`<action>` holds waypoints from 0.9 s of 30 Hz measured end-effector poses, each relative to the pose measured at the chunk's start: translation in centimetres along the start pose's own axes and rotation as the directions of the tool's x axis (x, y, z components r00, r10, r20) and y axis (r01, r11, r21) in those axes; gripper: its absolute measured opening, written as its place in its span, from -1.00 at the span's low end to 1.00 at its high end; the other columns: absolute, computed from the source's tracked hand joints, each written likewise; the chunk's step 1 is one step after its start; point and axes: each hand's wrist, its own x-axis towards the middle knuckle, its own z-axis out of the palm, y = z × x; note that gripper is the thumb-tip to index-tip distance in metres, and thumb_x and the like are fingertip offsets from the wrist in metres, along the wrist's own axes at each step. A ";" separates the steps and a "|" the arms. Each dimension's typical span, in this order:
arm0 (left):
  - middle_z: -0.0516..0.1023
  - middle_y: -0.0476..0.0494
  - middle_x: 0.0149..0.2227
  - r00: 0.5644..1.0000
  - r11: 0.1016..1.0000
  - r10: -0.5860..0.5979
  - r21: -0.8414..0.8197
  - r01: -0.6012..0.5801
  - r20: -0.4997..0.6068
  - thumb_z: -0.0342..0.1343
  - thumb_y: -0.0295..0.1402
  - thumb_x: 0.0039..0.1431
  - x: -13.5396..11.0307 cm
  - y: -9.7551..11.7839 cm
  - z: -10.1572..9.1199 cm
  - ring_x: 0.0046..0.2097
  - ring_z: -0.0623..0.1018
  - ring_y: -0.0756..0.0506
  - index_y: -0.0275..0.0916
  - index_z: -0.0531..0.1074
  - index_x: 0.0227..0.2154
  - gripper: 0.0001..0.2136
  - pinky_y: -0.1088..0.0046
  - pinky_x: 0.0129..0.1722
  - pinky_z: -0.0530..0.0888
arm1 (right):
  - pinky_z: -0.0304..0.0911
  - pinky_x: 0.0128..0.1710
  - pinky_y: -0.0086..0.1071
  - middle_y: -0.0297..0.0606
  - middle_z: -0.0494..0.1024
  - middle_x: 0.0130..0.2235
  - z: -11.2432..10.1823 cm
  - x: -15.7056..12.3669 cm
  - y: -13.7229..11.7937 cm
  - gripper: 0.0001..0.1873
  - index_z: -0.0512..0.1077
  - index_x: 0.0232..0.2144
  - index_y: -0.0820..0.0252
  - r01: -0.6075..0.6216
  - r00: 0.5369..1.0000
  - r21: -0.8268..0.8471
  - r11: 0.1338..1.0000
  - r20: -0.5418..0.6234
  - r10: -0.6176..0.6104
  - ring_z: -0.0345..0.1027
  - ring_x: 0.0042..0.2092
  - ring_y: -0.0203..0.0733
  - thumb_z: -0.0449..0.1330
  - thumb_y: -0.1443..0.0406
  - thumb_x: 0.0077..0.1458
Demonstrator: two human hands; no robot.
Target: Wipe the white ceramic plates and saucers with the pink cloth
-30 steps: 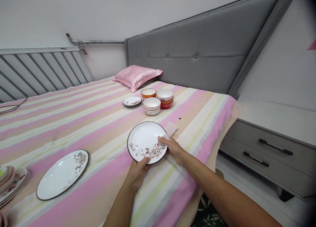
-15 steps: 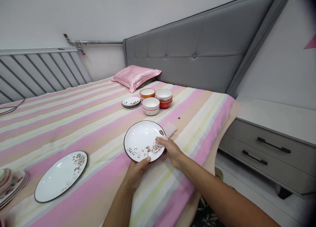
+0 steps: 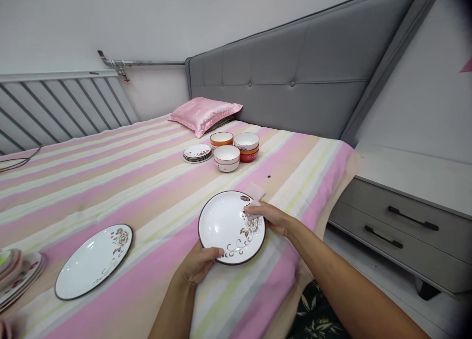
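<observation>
Plate (image 3: pixel 228 226) between left grip (image 3: pixel 199 265) and right grip (image 3: pixel 271 217) with cloth (image 3: pixel 252 211)

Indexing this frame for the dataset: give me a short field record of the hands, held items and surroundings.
surface: striped bedsheet
left hand: grips the near rim of the floral plate, thumb on top
right hand: presses a pink cloth on the plate's far right rim
left of plate: large plate flat on the sheet; plate stack at the frame edge
far end: bowls, small plates, pink pillow
right: nightstand
</observation>
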 end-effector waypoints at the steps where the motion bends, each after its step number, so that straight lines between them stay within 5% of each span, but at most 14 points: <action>1: 0.43 -0.32 0.00 1.000 1.000 0.013 0.000 -0.013 -0.011 0.26 -0.53 -0.23 0.1 -0.1 0.1 0.06 0.36 -0.33 -0.28 0.21 0.10 -0.28 0.16 0.04 0.31 | 0.29 -0.15 -0.28 -0.16 0.55 -0.23 0.1 0.1 0.0 -0.63 0.44 -0.22 0.24 0.010 1.000 0.004 1.000 -0.010 -0.010 0.43 -0.23 -0.15 0.25 0.19 -0.12; 10: 0.45 -0.26 -0.01 0.965 0.989 0.137 -0.029 -0.147 -0.224 0.27 -0.49 -0.22 0.7 -0.1 2.2 0.05 0.38 -0.28 -0.21 0.21 0.09 -0.29 0.17 0.04 0.32 | 0.29 -0.23 -0.30 -0.23 0.54 -0.24 2.6 0.6 0.9 -0.60 0.43 -0.21 0.17 0.102 0.988 0.112 0.988 -0.126 -0.088 0.41 -0.27 -0.18 0.24 0.12 -0.12; 17: 0.42 -0.30 0.01 0.919 0.959 0.264 -0.020 -0.282 -0.292 0.30 -0.42 -0.23 1.2 -0.2 2.9 0.07 0.34 -0.31 -0.26 0.19 0.10 -0.27 0.12 0.07 0.28 | 0.04 -0.64 -0.51 -0.29 0.48 -0.44 5.2 0.9 2.4 -0.61 0.42 -0.30 0.19 0.077 0.975 0.133 0.988 -0.215 -0.047 0.25 -0.49 -0.33 0.21 0.04 -0.12; 23: 0.41 -0.32 0.02 0.910 0.957 0.285 0.033 -0.288 -0.302 0.31 -0.36 -0.24 1.5 -0.5 3.4 0.03 0.38 -0.34 -0.27 0.21 0.08 -0.27 0.06 0.01 0.34 | 0.08 -0.60 -0.50 -0.29 0.48 -0.40 6.0 0.7 2.3 -0.62 0.43 -0.30 0.19 0.084 0.974 0.181 0.980 -0.222 -0.043 0.25 -0.47 -0.34 0.21 0.06 -0.11; 27: 0.42 -0.29 0.01 0.900 0.948 0.314 0.052 -0.313 -0.303 0.32 -0.37 -0.26 1.2 -0.1 3.4 0.05 0.37 -0.31 -0.27 0.23 0.07 -0.28 0.15 0.04 0.32 | 0.24 -0.37 -0.43 -0.27 0.52 -0.32 5.2 0.5 1.2 -0.64 0.44 -0.28 0.21 0.136 0.979 0.196 0.971 -0.178 -0.101 0.36 -0.33 -0.25 0.24 0.14 -0.14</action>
